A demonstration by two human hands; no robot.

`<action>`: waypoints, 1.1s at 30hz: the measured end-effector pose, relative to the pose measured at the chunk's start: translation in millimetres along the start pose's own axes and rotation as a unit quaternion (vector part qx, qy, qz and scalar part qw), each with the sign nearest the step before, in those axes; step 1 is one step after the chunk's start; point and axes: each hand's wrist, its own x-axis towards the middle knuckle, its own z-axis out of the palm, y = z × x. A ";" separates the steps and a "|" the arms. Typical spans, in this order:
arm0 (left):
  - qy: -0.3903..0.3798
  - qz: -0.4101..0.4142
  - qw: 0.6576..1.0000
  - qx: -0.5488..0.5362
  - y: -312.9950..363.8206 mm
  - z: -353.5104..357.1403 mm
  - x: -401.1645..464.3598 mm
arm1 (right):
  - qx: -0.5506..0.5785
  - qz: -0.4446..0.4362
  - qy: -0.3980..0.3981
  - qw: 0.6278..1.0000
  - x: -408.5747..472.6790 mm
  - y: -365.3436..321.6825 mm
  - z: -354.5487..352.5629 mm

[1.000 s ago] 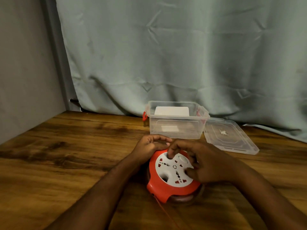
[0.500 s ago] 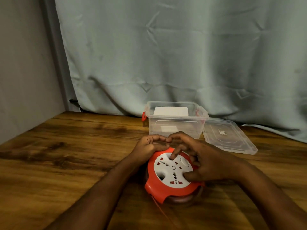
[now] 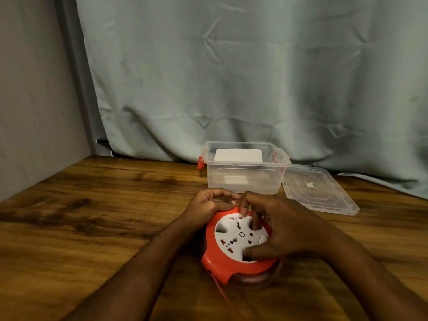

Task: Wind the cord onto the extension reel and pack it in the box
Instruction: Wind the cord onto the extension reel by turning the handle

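Observation:
An orange extension reel [image 3: 228,262] with a white socket face lies flat on the wooden table [image 3: 92,216]. My left hand [image 3: 209,202] grips its far left rim. Resting on the white face is my right hand [image 3: 284,228], with one finger in a recess near the top and the thumb at the lower edge. A thin orange cord [image 3: 220,290] runs from the reel's front toward me and leaves the frame. Just behind the reel stands the clear plastic box [image 3: 245,181], open, with red latches and something white inside.
The box's clear lid [image 3: 322,193] lies flat on the table to the right of the box. A grey curtain [image 3: 254,77] hangs behind the table and a wall stands at the left.
The white socket face has turned under my right hand: its recesses sit at new angles. My right fingers have shifted across the face. My left hand stays on the rim.

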 end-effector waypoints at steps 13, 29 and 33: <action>0.003 -0.020 1.000 -0.013 -1.2 1.6 0.6 | -0.044 0.025 0.038 0.998 4.9 -9.8 13.4; -0.002 -0.019 1.000 -0.013 -3.1 0.8 2.5 | -0.060 -0.005 0.046 0.997 10.6 -22.1 27.7; 0.009 -0.017 1.000 -0.009 -3.8 -1.3 3.4 | -0.065 -0.013 0.098 0.993 10.3 -15.6 23.2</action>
